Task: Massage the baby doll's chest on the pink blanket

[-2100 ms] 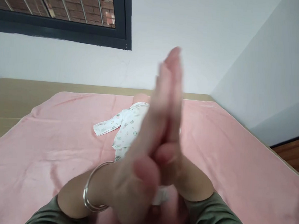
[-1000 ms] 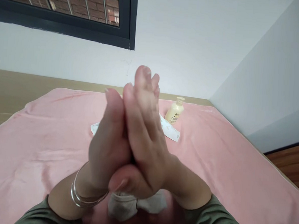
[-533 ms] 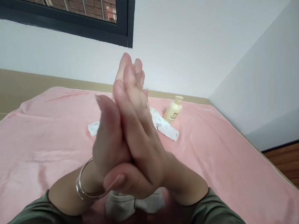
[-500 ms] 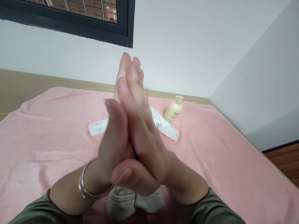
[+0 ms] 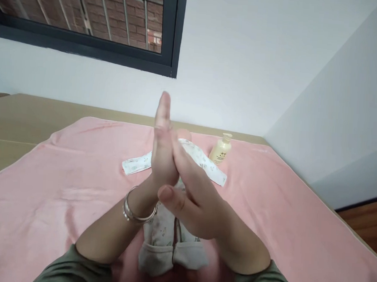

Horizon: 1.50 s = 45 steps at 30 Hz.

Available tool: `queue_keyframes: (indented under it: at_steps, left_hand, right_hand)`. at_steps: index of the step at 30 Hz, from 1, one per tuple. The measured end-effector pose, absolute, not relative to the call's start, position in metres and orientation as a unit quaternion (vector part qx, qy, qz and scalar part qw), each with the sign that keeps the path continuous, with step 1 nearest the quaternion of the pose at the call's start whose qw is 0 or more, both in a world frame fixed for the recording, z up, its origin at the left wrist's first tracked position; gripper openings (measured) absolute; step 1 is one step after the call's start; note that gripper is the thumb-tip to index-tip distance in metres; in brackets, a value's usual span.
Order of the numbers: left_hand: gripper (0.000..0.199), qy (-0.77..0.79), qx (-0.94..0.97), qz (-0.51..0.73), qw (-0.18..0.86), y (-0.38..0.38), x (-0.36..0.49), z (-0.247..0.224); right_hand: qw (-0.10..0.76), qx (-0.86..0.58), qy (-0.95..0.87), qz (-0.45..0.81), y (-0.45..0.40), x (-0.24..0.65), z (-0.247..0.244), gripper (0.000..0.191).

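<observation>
- The left hand and the right hand are pressed palm to palm above the patterned baby top; the step in hand is judged to be a rubbing together of the palms.
- Both hands are opened flat with the fingers extended, and no object is seen to be gripped (whether anything is spread between the palms cannot be told).
- The pump bottle is stood upright beside the right sleeve of the baby top, untouched by either hand.
- The patterned trousers are laid on the near side of the baby top, partly hidden by the right hand.
- A rounded pinkish form is seen at the far, neck end of the baby top; its full shape is hidden.
- The pink blanket is spread under and around the baby top.
- For the next move, the palms would need to be parted and lowered before anything around the baby top could be touched.
</observation>
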<state>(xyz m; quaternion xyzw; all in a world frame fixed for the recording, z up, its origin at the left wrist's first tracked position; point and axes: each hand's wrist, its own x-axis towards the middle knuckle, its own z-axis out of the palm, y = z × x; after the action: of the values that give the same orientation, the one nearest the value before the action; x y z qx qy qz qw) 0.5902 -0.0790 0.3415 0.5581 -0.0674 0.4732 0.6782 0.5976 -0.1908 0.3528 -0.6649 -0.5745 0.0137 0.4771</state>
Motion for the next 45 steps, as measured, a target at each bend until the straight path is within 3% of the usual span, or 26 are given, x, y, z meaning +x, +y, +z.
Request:
queue_keyframes:
  at_steps: [4,8,14,19,22,25,29,32,36,39,45]
  left_hand:
    - [0.062,0.094,0.562,0.479,0.667,-0.035,0.650,0.306]
    - [0.036,0.197,0.685,0.397,0.578,-0.006,0.692,0.253]
    - [0.031,0.211,0.758,0.378,0.488,0.000,0.705,0.211]
    - [0.035,0.166,0.815,0.331,0.446,0.002,0.708,0.200]
    - [0.036,0.158,0.821,0.331,0.438,0.002,0.709,0.195]
    - [0.035,0.170,0.810,0.336,0.450,-0.001,0.707,0.192]
    - [0.050,0.189,0.751,0.368,0.514,-0.005,0.701,0.192]
    - [0.058,0.194,0.722,0.385,0.542,-0.007,0.697,0.193]
    - [0.056,0.204,0.725,0.396,0.525,-0.007,0.695,0.193]
    - [0.051,0.197,0.742,0.400,0.501,-0.007,0.696,0.192]
    - [0.042,0.198,0.751,0.388,0.496,-0.005,0.698,0.190]
  right_hand:
    - [0.475,-0.722,-0.494,0.093,-0.190,0.641,0.350,0.046]
    - [0.460,-0.817,-0.349,-0.002,-0.166,0.705,0.309,0.037]
    - [0.322,-0.839,-0.435,-0.055,-0.130,0.732,0.245,0.051]
    - [0.267,-0.821,-0.503,-0.046,-0.129,0.752,0.228,0.045]
    - [0.245,-0.849,-0.468,-0.040,-0.137,0.763,0.225,0.046]
    - [0.193,-0.915,-0.352,-0.045,-0.139,0.749,0.223,0.062]
    - [0.116,-0.946,-0.289,-0.087,-0.130,0.709,0.220,0.068]
    - [0.117,-0.893,-0.424,-0.091,-0.128,0.708,0.220,0.057]
    - [0.184,-0.818,-0.544,-0.012,-0.141,0.754,0.225,0.049]
    - [0.208,-0.858,-0.470,-0.003,-0.148,0.774,0.228,0.058]
    - [0.094,-0.933,-0.339,-0.072,-0.133,0.712,0.223,0.065]
